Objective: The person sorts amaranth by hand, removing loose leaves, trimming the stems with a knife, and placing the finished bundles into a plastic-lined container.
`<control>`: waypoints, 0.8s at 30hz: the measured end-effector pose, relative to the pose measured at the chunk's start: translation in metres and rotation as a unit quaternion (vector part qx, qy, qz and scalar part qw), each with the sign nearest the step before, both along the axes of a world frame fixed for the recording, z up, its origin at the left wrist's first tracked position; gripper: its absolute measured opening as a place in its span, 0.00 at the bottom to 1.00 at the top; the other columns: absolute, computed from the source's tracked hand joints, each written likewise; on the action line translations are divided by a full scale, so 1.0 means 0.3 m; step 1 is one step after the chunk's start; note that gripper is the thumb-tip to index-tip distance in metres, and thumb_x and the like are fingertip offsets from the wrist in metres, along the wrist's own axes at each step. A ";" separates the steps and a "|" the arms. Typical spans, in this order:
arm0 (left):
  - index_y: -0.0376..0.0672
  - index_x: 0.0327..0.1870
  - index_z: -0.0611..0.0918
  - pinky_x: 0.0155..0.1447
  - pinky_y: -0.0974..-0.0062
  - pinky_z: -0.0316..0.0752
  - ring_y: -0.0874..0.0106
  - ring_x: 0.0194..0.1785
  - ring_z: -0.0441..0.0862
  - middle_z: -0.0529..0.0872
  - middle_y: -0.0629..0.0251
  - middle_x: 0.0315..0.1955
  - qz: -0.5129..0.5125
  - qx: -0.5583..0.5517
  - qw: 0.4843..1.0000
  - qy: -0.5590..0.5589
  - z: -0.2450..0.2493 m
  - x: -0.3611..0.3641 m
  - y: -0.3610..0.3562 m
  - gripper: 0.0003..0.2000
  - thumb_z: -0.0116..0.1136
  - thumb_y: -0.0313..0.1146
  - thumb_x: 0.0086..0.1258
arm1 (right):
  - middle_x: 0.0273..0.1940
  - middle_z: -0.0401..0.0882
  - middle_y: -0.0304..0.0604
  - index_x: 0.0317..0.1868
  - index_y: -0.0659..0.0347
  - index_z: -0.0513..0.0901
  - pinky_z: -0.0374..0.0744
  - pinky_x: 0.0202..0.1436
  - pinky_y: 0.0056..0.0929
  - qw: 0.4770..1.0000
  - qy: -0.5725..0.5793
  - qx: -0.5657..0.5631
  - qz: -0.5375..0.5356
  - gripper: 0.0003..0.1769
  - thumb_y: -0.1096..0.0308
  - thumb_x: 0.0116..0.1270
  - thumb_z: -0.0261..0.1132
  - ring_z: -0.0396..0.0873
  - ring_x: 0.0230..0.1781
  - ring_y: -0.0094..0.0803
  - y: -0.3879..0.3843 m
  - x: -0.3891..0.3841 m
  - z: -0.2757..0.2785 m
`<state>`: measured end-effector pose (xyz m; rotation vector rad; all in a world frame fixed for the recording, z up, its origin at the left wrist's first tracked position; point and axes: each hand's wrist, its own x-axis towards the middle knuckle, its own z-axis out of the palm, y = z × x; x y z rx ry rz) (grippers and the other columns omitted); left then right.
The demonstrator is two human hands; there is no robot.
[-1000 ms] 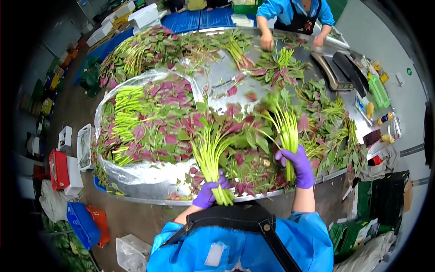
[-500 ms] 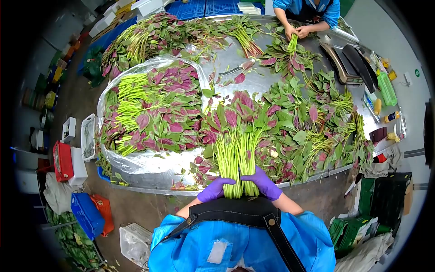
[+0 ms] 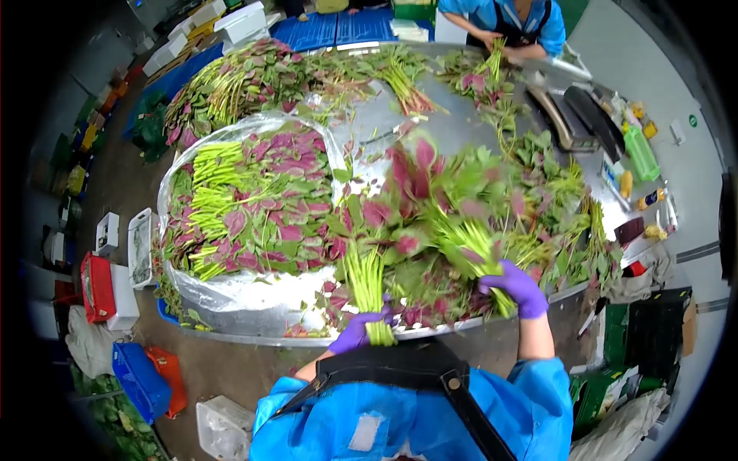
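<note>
My left hand [image 3: 357, 330], in a purple glove, is closed round the lower stems of a bunch of amaranth [image 3: 364, 276] at the table's near edge. My right hand [image 3: 523, 290], gloved the same way, grips a second bunch of amaranth [image 3: 470, 247] by its stem ends. This second bunch tilts up and left, its red and green leaves smeared by motion. Loose amaranth [image 3: 538, 246] lies to the right of it. On my left, a clear plastic bag [image 3: 171, 165] holds stacked amaranth, with pale green stems pointing left.
Across the metal table [image 3: 461, 123], a co-worker [image 3: 538, 31] handles more amaranth. A scale [image 3: 565, 123] stands at the right, with a green bottle [image 3: 639, 154] beyond it. A knife [image 3: 378, 137] lies mid-table. A large amaranth heap [image 3: 238, 84] sits at the far left; crates [image 3: 142, 376] stand on the floor.
My hands have moved apart from side by side. The right one swung its bunch to the right and tilted it; the left one shifted slightly left with its bunch. The co-worker's hands drew back.
</note>
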<state>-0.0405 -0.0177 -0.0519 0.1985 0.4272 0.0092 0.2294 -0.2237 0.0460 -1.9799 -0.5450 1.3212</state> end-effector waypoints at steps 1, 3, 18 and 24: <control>0.40 0.56 0.68 0.48 0.67 0.69 0.71 0.33 0.72 0.72 0.66 0.29 0.013 0.004 0.999 -0.046 -0.013 0.004 0.003 0.26 0.55 0.23 0.52 | 0.37 0.79 0.49 0.50 0.68 0.72 0.76 0.29 0.26 0.972 0.128 0.177 -0.091 0.23 0.71 0.53 0.64 0.76 0.21 0.28 -0.016 0.008 0.117; 0.42 0.54 0.68 0.47 0.70 0.68 0.73 0.32 0.70 0.70 0.69 0.27 0.036 -0.002 0.995 -0.090 -0.003 -0.013 -0.006 0.26 0.57 0.24 0.50 | 0.23 0.75 0.40 0.48 0.66 0.73 0.72 0.25 0.22 0.927 0.244 0.258 -0.120 0.18 0.71 0.57 0.62 0.73 0.20 0.23 -0.015 0.023 0.147; 0.45 0.48 0.73 0.47 0.66 0.66 0.71 0.29 0.71 0.72 0.70 0.23 -0.022 0.085 0.950 -0.298 0.128 0.092 0.063 0.19 0.61 0.31 0.54 | 0.22 0.76 0.38 0.39 0.64 0.75 0.70 0.21 0.20 0.990 0.038 0.121 -0.057 0.11 0.70 0.57 0.63 0.72 0.17 0.21 -0.009 0.300 0.425; 0.45 0.49 0.73 0.50 0.63 0.67 0.69 0.29 0.72 0.72 0.68 0.22 0.013 0.199 0.954 -0.226 0.145 0.226 0.061 0.18 0.59 0.28 0.55 | 0.22 0.74 0.37 0.35 0.63 0.74 0.71 0.22 0.21 0.965 0.013 0.257 -0.051 0.08 0.68 0.60 0.61 0.69 0.16 0.22 0.264 0.665 0.410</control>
